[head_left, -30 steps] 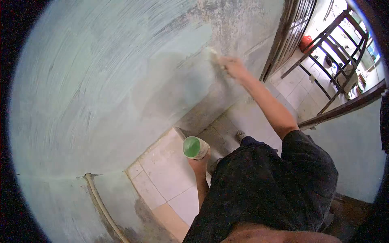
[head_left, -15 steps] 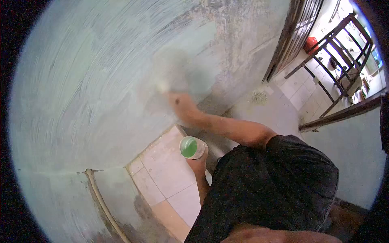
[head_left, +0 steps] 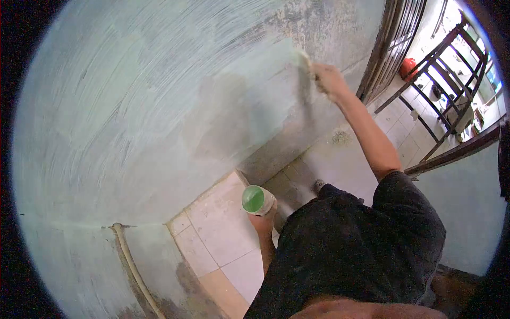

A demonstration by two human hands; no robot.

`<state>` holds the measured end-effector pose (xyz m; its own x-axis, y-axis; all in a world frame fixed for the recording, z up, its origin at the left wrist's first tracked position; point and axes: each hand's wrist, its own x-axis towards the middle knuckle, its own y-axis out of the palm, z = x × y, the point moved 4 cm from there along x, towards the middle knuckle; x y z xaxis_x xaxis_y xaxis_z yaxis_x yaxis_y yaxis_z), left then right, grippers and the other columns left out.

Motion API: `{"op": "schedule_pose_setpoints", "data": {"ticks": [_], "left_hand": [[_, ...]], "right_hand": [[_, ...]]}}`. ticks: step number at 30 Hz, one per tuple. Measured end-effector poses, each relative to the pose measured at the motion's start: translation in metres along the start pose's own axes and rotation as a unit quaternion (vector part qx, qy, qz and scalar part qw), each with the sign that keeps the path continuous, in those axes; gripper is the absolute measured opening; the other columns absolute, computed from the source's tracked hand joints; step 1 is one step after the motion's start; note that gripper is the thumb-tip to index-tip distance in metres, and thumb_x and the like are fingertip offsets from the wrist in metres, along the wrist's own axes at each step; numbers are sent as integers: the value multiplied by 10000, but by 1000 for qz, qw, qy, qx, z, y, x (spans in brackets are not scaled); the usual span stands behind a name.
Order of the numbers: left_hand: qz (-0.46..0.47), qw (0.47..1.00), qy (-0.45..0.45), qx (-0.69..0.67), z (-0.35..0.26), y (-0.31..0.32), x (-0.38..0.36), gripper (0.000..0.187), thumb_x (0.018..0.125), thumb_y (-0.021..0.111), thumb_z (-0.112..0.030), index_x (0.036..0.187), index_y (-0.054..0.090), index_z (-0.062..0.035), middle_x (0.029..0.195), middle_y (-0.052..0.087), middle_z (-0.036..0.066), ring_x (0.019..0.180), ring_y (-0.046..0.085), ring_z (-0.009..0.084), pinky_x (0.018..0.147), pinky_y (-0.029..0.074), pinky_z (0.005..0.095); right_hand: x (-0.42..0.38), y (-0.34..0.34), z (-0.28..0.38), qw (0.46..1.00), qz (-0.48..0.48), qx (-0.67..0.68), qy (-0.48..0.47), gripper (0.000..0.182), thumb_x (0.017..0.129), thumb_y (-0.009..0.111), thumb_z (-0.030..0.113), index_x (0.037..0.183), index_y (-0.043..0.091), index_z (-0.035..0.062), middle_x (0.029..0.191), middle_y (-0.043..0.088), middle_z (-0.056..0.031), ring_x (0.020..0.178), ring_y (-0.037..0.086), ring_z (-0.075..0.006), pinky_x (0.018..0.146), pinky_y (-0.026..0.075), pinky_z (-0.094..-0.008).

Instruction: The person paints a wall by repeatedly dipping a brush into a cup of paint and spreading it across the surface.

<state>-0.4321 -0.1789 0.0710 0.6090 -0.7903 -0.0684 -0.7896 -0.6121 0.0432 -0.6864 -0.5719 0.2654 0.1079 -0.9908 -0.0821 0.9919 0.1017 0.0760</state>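
My left hand [head_left: 262,222] is wrapped round a white cup [head_left: 258,201] with green paint inside, held low over the tiled ledge. Up on the right, my right hand [head_left: 328,81] grips a paintbrush [head_left: 304,61], its bristle end against the wall [head_left: 133,106]. Most of the brush handle is hidden by my fingers. The wall carries streaky pale green strokes, with a smoother pale green band leading to the brush and a rough, stained patch above it.
A tiled ledge [head_left: 218,223] runs along the wall's foot. Lower left, a pipe [head_left: 133,260] is set in the wall. A barred dark frame [head_left: 390,48] and a ladder-like dark frame [head_left: 451,80] stand right, near a red bag [head_left: 408,69]. Debris [head_left: 341,137] lies on the floor.
My right hand has swept up and to the right along the wall with the paintbrush. The cup in my left hand sits slightly lower and further right in view.
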Motion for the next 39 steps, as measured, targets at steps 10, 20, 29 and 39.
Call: {"op": "schedule_pose_setpoints", "data": {"ticks": [10, 20, 29, 39], "left_hand": [[23, 999, 37, 32, -10, -3, 8, 606, 700, 915, -42, 1222, 609, -11, 1163, 671, 88, 1046, 655, 208, 943, 527, 366], [49, 996, 77, 19, -16, 30, 17, 667, 693, 940, -95, 1256, 594, -6, 1196, 656, 96, 1075, 642, 220, 963, 516, 374], [47, 997, 37, 54, 9, 16, 11, 701, 688, 938, -63, 1288, 577, -13, 1254, 639, 125, 1140, 637, 259, 999, 530, 402], [71, 997, 13, 20, -20, 47, 13, 578, 715, 908, -43, 1216, 620, -17, 1145, 680, 73, 1032, 662, 201, 933, 538, 366]], "right_hand": [[-61, 146, -33, 961, -182, -133, -161, 289, 1001, 521, 206, 927, 707, -2, 787, 672, -251, 712, 654, -377, 688, 496, -503], [-70, 115, -42, 989, 136, -47, 12, 325, 993, 673, 347, 1159, 758, 81, 757, 613, 7, 688, 538, -97, 559, 445, -320], [56, -67, -77, 990, -143, -2, -12, 250, 984, 651, 239, 1103, 765, 51, 713, 576, -11, 559, 492, -102, 486, 377, -279], [-78, 128, -102, 992, 7, -91, -84, 344, 996, 662, 327, 905, 725, 1, 710, 566, 8, 648, 457, -82, 575, 414, -297]]}}
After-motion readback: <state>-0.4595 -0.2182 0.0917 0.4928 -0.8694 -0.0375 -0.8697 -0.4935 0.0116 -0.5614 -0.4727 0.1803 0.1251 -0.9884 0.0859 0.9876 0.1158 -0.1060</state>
